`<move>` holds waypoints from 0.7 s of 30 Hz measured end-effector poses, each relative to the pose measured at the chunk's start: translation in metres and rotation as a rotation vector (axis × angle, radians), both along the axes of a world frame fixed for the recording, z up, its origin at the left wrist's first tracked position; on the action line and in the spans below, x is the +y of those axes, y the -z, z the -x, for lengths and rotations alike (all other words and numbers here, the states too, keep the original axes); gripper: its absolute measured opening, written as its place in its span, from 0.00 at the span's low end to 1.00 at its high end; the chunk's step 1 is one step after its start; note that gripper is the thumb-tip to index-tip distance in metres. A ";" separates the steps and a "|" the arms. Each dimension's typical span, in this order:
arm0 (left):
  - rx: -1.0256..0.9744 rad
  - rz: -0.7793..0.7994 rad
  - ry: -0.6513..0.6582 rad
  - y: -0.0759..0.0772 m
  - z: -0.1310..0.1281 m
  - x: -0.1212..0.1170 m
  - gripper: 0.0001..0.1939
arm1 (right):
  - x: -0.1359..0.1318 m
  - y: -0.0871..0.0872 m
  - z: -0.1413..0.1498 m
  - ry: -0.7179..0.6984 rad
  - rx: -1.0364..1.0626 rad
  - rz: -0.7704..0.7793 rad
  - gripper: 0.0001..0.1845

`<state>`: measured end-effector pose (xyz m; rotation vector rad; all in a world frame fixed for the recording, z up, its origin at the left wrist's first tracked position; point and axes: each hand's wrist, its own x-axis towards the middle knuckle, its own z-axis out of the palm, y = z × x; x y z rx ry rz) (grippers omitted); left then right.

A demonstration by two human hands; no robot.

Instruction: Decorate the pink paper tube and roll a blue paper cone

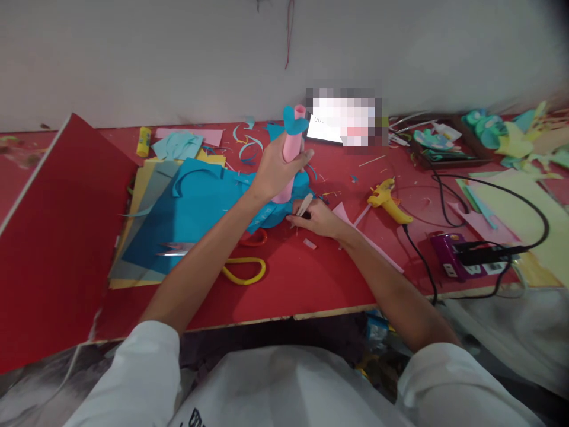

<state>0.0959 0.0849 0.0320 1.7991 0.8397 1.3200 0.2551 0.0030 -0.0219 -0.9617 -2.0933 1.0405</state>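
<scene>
My left hand (272, 169) is wrapped around a pink paper tube (292, 145), which stands nearly upright with its open end on top. Blue paper leaves (294, 123) are fixed near that end. Around the tube's foot lie blue paper pieces (271, 216). Close to the foot, my right hand (320, 218) is closed on a pale flat stick (304, 204); its fingertips are partly hidden. Scissors (244, 271) with yellow and red handles lie under my left forearm, blades pointing left over blue paper sheets (151, 237).
A yellow glue gun (391, 201) lies to the right, its cord near a purple power strip (453, 255). A lit, blurred screen (324, 127) leans at the back. A glue stick (144, 142) stands back left, near a red board (57, 237). A tray (462, 159) holds paper pieces.
</scene>
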 end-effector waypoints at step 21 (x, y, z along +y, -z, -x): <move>0.003 0.012 0.006 0.000 0.000 0.000 0.15 | -0.003 -0.002 0.003 0.017 0.023 0.004 0.22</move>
